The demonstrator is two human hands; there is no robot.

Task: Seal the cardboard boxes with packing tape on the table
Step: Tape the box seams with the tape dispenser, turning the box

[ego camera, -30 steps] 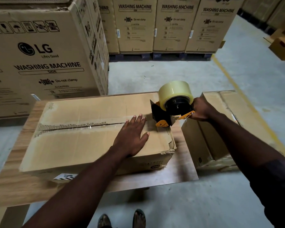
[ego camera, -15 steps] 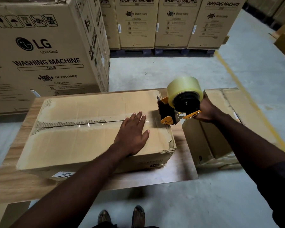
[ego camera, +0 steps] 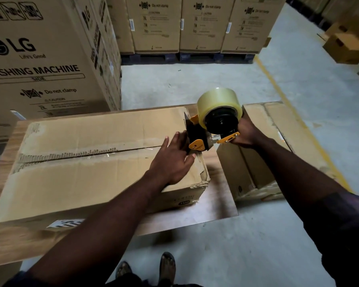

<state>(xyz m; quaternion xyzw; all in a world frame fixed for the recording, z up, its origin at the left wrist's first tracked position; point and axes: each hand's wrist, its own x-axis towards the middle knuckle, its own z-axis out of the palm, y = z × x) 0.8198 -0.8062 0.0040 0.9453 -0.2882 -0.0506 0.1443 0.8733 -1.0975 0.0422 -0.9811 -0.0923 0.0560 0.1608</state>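
large carton: "LG Life's Good" | "WASHING MACHINE SIDE" | "Do not clamp" | "CAUTION"

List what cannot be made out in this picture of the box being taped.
- Head view: the fingers of the right hand, hidden behind the tape dispenser.
- Head view: where the tape dispenser meets the box, covered by the left hand.
- Head view: the label on the box front, too blurred to read.

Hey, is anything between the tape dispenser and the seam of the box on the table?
Only the left hand: it rests on the box, over the right end of the seam, directly in front of the tape dispenser that the right hand grips. Left of it, the seam shows nothing lying on it.
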